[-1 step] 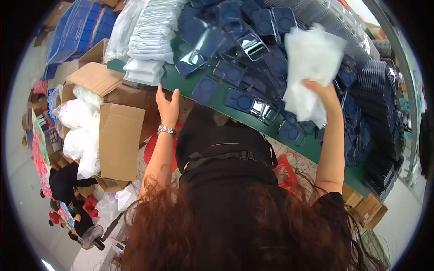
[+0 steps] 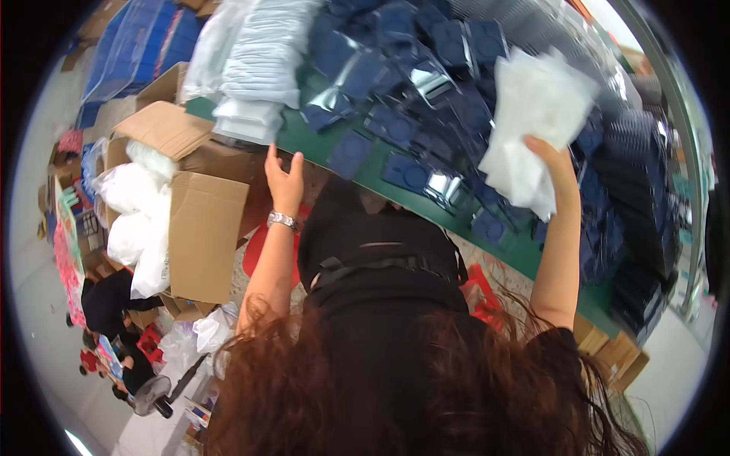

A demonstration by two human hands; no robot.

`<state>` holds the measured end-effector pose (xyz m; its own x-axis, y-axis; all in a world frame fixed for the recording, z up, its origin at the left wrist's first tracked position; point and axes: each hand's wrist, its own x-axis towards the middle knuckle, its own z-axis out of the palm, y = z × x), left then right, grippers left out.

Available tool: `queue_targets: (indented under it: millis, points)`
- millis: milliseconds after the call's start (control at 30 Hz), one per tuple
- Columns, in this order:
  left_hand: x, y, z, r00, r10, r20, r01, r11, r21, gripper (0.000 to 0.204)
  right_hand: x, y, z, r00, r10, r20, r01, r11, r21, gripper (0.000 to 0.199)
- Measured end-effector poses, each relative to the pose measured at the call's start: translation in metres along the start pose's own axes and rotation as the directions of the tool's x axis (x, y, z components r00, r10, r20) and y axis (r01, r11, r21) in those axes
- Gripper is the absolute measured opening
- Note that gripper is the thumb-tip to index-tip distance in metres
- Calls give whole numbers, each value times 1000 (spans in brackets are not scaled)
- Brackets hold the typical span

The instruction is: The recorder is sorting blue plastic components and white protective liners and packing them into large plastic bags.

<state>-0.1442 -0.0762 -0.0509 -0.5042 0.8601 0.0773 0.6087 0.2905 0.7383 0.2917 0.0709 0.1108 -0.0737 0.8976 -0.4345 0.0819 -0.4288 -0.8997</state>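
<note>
I see my right hand (image 2: 549, 156) at 1 o'clock, closed on one bundle of white bags (image 2: 532, 114) above the green table (image 2: 380, 178). Left hand (image 2: 284, 178), fingers spread, holds nothing, probably touching the table edge. One open cardboard box (image 2: 199, 243) at 9 o'clock.

Bright, even light — glare on packets, motion blur, bent edges.

Silver wristwatch (image 2: 281, 220), black top (image 2: 380, 304)
</note>
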Motion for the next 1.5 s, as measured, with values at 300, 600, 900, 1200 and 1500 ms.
queue_targets:
  millis: [300, 600, 900, 1200, 1500]
  points:
    - [181, -48, -33, 895, -92, -437, 30, 989, -147, 27, 67, -17, 175, 993, 12, 121, 4, 991, -131, 68]
    - [309, -116, -37, 970, -242, 15, 239, 964, 117, 34, 149, -86, 340, 907, 51, 418, -46, 999, -23, 66]
    - [344, -124, -45, 938, -269, -219, 228, 954, -195, 19, 212, -90, 427, 774, 242, 586, -201, 970, -135, 61]
    - [360, -71, -73, 951, -263, -163, 168, 880, -444, 29, 325, -66, 523, 382, 621, 685, -653, 706, -276, 43]
    - [355, -75, -64, 882, -405, -240, 224, 810, -542, 28, 342, -102, 598, 540, 326, 776, 348, 753, -559, 61]
